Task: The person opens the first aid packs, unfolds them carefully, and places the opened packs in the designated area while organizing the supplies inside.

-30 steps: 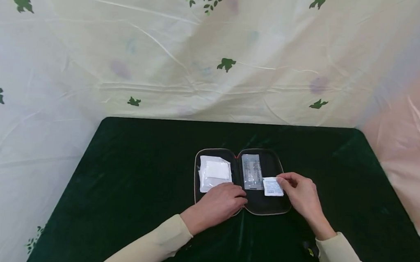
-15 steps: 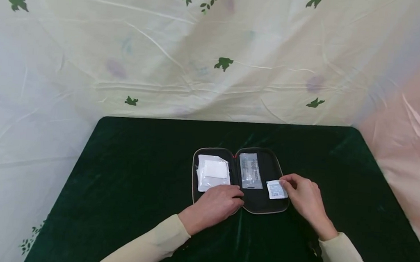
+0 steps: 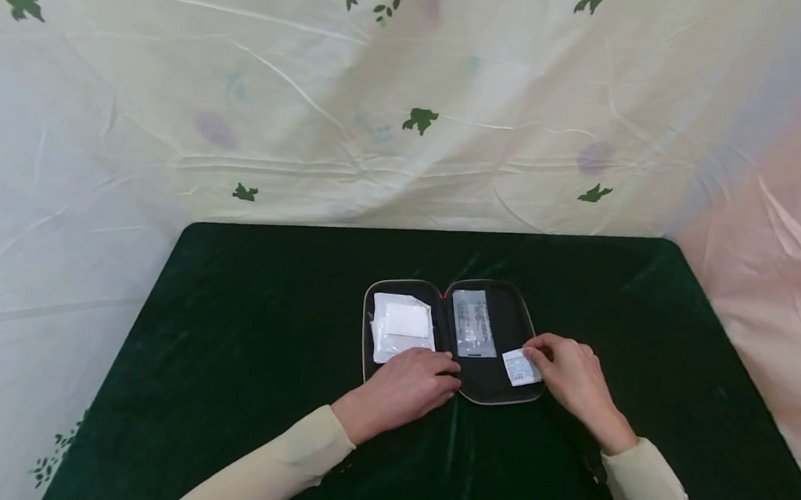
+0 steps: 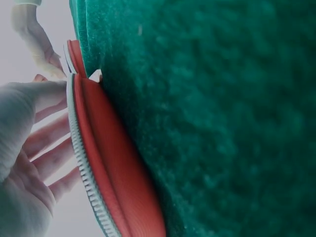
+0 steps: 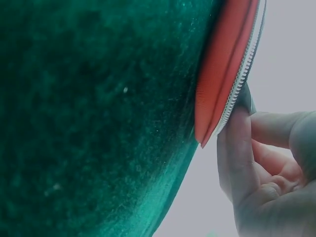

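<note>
A zip case [image 3: 485, 386] lies open flat on the table, its inside black; both wrist views show a red-orange shell [image 4: 116, 158] edged with a pale zipper. Between thumb and forefinger my right hand [image 3: 574, 377] pinches a small white packet [image 3: 520, 368] with blue print, tilted low over the case's right half. My left hand [image 3: 407, 388] rests at the near edge of the left half by the hinge, fingers extended over it. White packets [image 3: 409, 321] in clear wrap fill that left half, partly covered by the hand. A clear printed sachet [image 3: 474, 323] lies by the hinge on the right.
The table [image 3: 261, 310] is covered in dark green velvet. Behind it and at both sides hangs a pale curtain [image 3: 312, 117] with green leaf and bird prints. A small dark object [image 3: 595, 468] lies half hidden beside the right sleeve.
The small white packet has shifted right and nearer, away from the clear sachet, and turned askew in my right hand's pinch. My left hand stays by the hinge. The head view has drifted slightly.
</note>
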Tool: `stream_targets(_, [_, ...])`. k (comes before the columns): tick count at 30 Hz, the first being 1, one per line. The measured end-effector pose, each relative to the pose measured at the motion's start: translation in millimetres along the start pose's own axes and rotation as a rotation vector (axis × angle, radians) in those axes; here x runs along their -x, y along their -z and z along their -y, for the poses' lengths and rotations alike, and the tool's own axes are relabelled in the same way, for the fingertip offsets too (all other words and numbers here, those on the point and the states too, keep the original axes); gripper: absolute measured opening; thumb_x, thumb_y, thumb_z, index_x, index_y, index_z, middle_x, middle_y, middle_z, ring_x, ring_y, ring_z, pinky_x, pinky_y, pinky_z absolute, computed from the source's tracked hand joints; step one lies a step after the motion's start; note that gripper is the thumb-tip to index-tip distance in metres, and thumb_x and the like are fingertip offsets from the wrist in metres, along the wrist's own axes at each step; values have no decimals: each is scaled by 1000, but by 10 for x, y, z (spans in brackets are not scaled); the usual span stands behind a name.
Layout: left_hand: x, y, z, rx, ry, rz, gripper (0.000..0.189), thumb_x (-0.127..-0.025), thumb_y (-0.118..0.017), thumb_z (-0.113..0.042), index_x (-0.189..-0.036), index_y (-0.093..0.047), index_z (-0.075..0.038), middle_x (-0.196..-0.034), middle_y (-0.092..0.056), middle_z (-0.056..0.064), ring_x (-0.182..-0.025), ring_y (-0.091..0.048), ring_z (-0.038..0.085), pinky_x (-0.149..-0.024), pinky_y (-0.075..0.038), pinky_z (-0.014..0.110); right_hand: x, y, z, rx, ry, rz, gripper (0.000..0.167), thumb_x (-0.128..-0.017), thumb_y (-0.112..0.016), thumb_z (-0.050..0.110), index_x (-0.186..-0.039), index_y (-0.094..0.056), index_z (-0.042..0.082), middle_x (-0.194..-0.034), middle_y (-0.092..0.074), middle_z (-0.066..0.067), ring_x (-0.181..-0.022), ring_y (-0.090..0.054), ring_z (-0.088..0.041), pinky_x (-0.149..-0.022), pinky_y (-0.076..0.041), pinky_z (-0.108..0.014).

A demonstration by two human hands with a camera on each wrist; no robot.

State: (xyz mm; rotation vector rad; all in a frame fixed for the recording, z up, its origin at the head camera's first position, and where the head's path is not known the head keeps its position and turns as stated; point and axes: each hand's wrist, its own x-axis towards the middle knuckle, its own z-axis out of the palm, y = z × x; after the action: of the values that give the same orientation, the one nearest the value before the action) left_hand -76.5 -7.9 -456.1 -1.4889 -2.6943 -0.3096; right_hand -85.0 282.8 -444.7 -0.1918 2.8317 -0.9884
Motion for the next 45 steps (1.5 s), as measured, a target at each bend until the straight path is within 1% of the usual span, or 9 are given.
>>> stream_targets(8, [34, -15, 52, 28, 0, 18, 27, -103, -66, -32, -126, -74, -19, -133, -67, 0, -125, -61, 15, -110, -46, 34, -9, -74, 66, -12, 21, 45, 16, -102, -65, 13, -111, -74, 3, -88, -68, -3, -65, -56, -13, -57, -43, -27])
stream_targets(13, [48, -16, 52, 24, 13, 40, 29, -104, -65, -34, -129, -73, -22, -140, -62, 1, -135, -54, 19, -113, -44, 40, -4, -124, 82, -33, 24, 75, 16, -102, -65, 13, -111, -74, 3, -86, -67, -1, -67, -57, -13, -58, -44, -26])
stream_targets(17, [48, -19, 59, 27, 27, 65, 31, -105, -63, -36, -132, -71, -25, -144, -61, 1, -141, -49, 22, -114, -43, 43, -7, -152, 84, -57, 7, 70, 15, -102, -65, 13, -110, -74, 3, -88, -67, -2, -67, -57, -13, -57, -45, -27])
stream_targets(27, [43, -7, 58, 34, 23, 65, 30, -105, -62, -34, -131, -72, -24, -143, -62, 1, -140, -50, 22, -113, -44, 43, -14, -175, 103, -120, -43, 96, 20, -104, -64, 16, -115, -74, 3, -93, -69, -5, -68, -59, -16, -57, -45, -28])
stream_targets(32, [47, -2, 50, 26, 17, 61, 29, -105, -62, -34, -130, -72, -24, -143, -62, 1, -140, -50, 22, -112, -44, 43, -1, -144, 125, -94, -45, 136, 22, -104, -62, 15, -117, -75, 3, -96, -69, -5, -72, -58, -15, -60, -45, -28])
stream_targets(35, [38, -1, 48, 23, 14, 65, 30, -105, -62, -34, -131, -72, -24, -143, -62, 1, -141, -50, 22, -112, -44, 43, 4, -124, 132, -45, -15, 141, 22, -104, -61, 13, -118, -75, 4, -98, -68, -6, -69, -56, -15, -58, -44, -29])
stream_targets(39, [34, 0, 46, 26, 12, 71, 30, -105, -63, -35, -132, -71, -25, -144, -61, 1, -141, -49, 22, -113, -44, 43, 24, -109, 136, 13, 41, 114, 22, -101, -62, 10, -119, -76, 5, -104, -68, -7, -74, -56, -15, -62, -44, -30])
stream_targets(42, [38, 0, 41, 31, 13, 72, 31, -105, -62, -35, -132, -71, -25, -144, -61, 1, -142, -49, 22, -113, -44, 43, 35, -114, 145, 1, 30, 115, 23, -101, -63, 10, -120, -75, 5, -102, -68, -7, -73, -56, -15, -62, -45, -30])
stream_targets(45, [41, 1, 40, 36, 14, 67, 30, -105, -62, -35, -132, -72, -24, -144, -61, 1, -141, -50, 22, -113, -44, 44, 32, -132, 154, -53, -13, 143, 25, -102, -62, 11, -123, -72, 3, -96, -67, -6, -68, -57, -14, -56, -46, -29])
